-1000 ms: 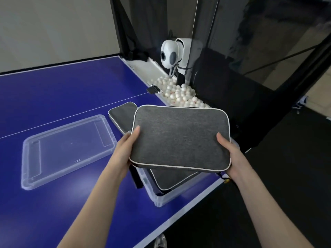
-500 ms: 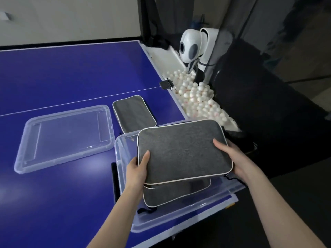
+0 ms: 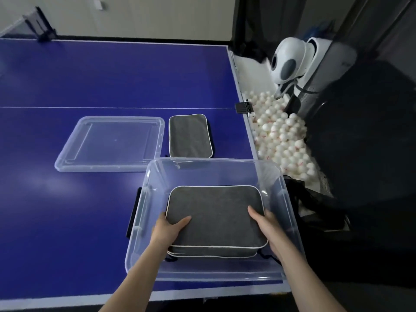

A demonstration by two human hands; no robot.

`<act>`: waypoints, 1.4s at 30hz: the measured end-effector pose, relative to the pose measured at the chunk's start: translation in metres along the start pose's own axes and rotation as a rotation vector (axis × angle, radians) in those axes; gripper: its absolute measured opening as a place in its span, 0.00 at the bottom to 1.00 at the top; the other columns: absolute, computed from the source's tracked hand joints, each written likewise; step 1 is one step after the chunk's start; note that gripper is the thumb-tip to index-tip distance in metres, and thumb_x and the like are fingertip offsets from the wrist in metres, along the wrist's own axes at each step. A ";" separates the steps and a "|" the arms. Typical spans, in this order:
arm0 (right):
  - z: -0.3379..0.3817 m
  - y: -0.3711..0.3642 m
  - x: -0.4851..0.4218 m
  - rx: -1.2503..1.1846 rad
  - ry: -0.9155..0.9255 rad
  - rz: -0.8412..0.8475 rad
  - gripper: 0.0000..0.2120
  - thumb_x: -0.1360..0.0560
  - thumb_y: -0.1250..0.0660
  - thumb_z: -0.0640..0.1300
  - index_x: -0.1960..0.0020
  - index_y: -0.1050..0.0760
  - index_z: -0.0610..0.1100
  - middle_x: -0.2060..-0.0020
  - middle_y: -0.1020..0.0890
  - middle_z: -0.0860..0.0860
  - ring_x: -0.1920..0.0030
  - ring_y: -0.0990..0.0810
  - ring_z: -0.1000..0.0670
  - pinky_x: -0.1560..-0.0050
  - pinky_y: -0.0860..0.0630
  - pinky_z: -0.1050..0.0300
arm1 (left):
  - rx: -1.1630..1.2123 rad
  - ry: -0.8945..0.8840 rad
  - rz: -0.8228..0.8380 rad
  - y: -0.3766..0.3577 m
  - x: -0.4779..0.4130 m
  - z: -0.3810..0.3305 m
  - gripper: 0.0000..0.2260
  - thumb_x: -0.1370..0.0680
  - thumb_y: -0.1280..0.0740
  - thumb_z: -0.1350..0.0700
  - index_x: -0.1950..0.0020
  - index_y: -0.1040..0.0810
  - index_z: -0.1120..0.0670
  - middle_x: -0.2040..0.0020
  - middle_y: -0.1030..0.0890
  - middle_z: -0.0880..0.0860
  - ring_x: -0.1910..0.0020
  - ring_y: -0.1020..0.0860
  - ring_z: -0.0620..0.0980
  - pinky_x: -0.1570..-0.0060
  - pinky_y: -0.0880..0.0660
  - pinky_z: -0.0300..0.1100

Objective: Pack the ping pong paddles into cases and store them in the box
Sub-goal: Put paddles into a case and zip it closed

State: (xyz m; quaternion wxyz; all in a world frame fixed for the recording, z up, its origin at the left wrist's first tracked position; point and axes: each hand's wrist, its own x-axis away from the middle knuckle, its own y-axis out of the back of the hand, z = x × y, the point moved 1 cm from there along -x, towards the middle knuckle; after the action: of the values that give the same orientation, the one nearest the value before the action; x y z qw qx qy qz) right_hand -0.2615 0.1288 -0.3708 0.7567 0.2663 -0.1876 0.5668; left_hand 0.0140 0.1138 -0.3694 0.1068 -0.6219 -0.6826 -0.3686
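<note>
A grey paddle case with white piping (image 3: 216,217) lies inside the clear plastic box (image 3: 202,167) at the near right of the blue table, stacked on another grey case whose edge (image 3: 213,253) shows beneath it. My left hand (image 3: 168,230) grips the top case's left edge, thumb on top. My right hand (image 3: 267,226) grips its right edge the same way. A third grey case (image 3: 190,136) lies flat on the table just beyond the box.
The box's clear lid (image 3: 110,143) lies on the blue table (image 3: 90,82) to the left of the third case. Off the table's right edge are a net tray of several white balls (image 3: 281,136) and a white ball machine (image 3: 290,61).
Both hands have lowered the grey case from above the box down into it, onto the case that lay there. The camera has tilted further down.
</note>
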 end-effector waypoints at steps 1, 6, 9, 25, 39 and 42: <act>-0.004 0.000 -0.002 0.011 -0.024 0.013 0.17 0.25 0.31 0.51 0.40 0.24 0.44 0.46 0.18 0.46 0.45 0.19 0.44 0.40 0.24 0.45 | -0.014 0.003 -0.009 -0.001 -0.001 0.003 0.28 0.32 0.23 0.47 0.38 0.25 0.57 0.44 0.19 0.55 0.44 0.22 0.56 0.42 0.25 0.51; -0.016 -0.004 -0.006 0.017 -0.057 0.032 0.16 0.25 0.31 0.49 0.41 0.24 0.43 0.48 0.17 0.48 0.48 0.18 0.47 0.41 0.23 0.45 | -0.087 0.055 -0.020 -0.006 -0.010 0.014 0.28 0.32 0.22 0.48 0.38 0.25 0.58 0.43 0.20 0.57 0.43 0.23 0.58 0.40 0.26 0.52; -0.016 -0.004 -0.005 0.055 -0.051 0.022 0.14 0.26 0.30 0.50 0.44 0.25 0.45 0.48 0.18 0.48 0.48 0.18 0.47 0.41 0.23 0.46 | -0.132 0.074 -0.011 -0.008 -0.014 0.016 0.28 0.32 0.23 0.47 0.38 0.26 0.58 0.42 0.20 0.58 0.41 0.24 0.59 0.39 0.27 0.53; -0.012 0.000 0.001 0.186 0.000 0.030 0.23 0.26 0.30 0.50 0.35 0.31 0.42 0.43 0.20 0.45 0.43 0.21 0.46 0.38 0.25 0.45 | -0.311 0.061 0.024 -0.007 -0.014 0.015 0.32 0.30 0.26 0.43 0.33 0.31 0.57 0.36 0.24 0.58 0.36 0.28 0.59 0.37 0.29 0.53; 0.029 0.000 0.020 0.568 0.450 -0.148 0.32 0.25 0.31 0.44 0.26 0.40 0.36 0.29 0.33 0.40 0.28 0.35 0.43 0.31 0.40 0.55 | -0.666 -0.426 -0.037 0.006 0.013 -0.041 0.28 0.22 0.34 0.48 0.25 0.39 0.55 0.27 0.35 0.54 0.30 0.33 0.56 0.33 0.34 0.48; 0.044 -0.007 0.020 0.626 0.549 -0.123 0.30 0.24 0.32 0.44 0.27 0.38 0.37 0.30 0.32 0.41 0.29 0.35 0.44 0.31 0.39 0.56 | -0.736 -0.547 -0.055 0.011 0.018 -0.060 0.28 0.21 0.36 0.48 0.24 0.40 0.56 0.25 0.37 0.53 0.27 0.36 0.54 0.30 0.38 0.46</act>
State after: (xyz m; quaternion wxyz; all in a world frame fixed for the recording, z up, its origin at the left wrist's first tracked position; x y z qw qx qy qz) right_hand -0.2483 0.1153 -0.3252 0.6936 0.3331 0.2183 0.6002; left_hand 0.0019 0.0892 -0.3125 -0.3150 -0.6744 -0.5258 -0.4116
